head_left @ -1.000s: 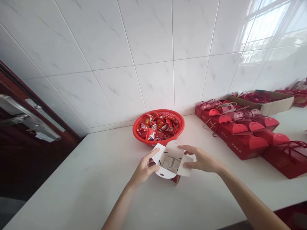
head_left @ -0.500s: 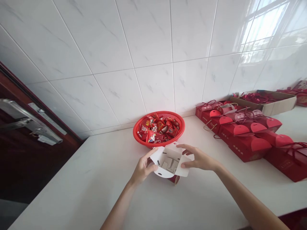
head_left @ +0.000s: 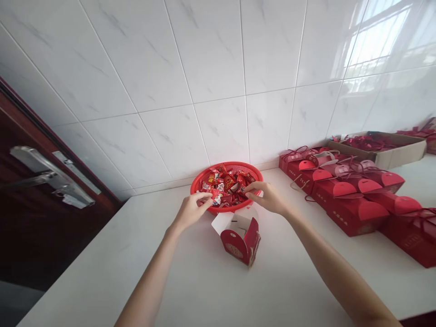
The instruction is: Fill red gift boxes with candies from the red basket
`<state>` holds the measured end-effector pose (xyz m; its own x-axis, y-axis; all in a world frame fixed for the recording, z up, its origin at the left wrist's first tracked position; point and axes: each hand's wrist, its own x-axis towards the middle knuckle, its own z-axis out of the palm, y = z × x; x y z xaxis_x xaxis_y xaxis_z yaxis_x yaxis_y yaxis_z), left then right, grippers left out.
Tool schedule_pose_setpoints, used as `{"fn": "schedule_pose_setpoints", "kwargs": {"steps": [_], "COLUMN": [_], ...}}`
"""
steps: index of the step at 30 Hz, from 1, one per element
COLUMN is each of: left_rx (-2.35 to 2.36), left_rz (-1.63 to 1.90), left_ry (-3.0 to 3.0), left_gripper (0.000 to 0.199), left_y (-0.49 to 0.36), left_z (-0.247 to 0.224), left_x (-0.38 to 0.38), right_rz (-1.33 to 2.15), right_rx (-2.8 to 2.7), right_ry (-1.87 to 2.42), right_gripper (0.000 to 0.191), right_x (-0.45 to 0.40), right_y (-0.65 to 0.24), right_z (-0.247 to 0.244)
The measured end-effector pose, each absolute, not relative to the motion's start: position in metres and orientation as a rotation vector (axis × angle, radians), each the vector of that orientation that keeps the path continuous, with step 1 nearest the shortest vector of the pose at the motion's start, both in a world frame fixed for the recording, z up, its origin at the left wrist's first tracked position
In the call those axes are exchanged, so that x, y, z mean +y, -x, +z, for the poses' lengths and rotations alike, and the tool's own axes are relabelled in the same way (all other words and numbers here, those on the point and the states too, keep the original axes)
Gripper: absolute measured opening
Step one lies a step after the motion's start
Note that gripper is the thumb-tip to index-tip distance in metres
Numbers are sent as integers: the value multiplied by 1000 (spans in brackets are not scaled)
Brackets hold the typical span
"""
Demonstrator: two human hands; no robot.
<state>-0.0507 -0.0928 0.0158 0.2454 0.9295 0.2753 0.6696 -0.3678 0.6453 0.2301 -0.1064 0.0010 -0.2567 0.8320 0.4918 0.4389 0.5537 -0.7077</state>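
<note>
A red plastic basket (head_left: 200, 176) holds several small red snack packets (head_left: 229, 180). At its front left, my left hand (head_left: 190, 210) has thumb and fingers closed on a snack packet (head_left: 217, 197) with a colourful print. Over the right side of the basket, my right hand (head_left: 269, 198) pinches at another red snack packet (head_left: 241, 190); its fingertips partly cover the contact. In front of the basket stands a red gift box (head_left: 240, 243), upright, its top flaps spread and its white inside showing. Neither hand touches the box.
Several closed red gift boxes (head_left: 354, 211) with cord handles stand in rows at the right. Behind them is a cardboard carton (head_left: 398, 156) of red ribbon-like pieces. A tiled wall (head_left: 221, 131) backs the white table (head_left: 136, 254); a door with a metal handle (head_left: 51, 177) is at the left.
Both hands have let go of the box's white flaps and moved up to the packets in the basket. The box now stands on the table with its red front in view.
</note>
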Motion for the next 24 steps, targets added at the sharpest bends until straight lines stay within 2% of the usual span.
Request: {"fn": "schedule_pose_setpoints", "kwargs": {"steps": [4,11,14,19,24], "left_rx": [1705,1957,1965,1921,1713], "left_rz": [796,778,780,875,1035], "left_ry": [-2191,-2085,-2042,-1970,-1923], "left_gripper": [26,37,38,52,40], "left_y": [41,29,26,25,23], "left_z": [11,-3,-9,-11,-5], "left_x": [-47,14,28,32,20], "right_rz": [605,710,758,913,1056], "right_rx": [-1860,-1774,-1683,-1532,-1370], "right_ry": [1010,1006,1008,923,870], "right_gripper": [15,15,15,13,17], "right_x": [-80,-63,-57,-49,-49], "right_y": [-214,-196,-194,-194,-194], "right_z": [-9,-24,-28,-33,-31]}}
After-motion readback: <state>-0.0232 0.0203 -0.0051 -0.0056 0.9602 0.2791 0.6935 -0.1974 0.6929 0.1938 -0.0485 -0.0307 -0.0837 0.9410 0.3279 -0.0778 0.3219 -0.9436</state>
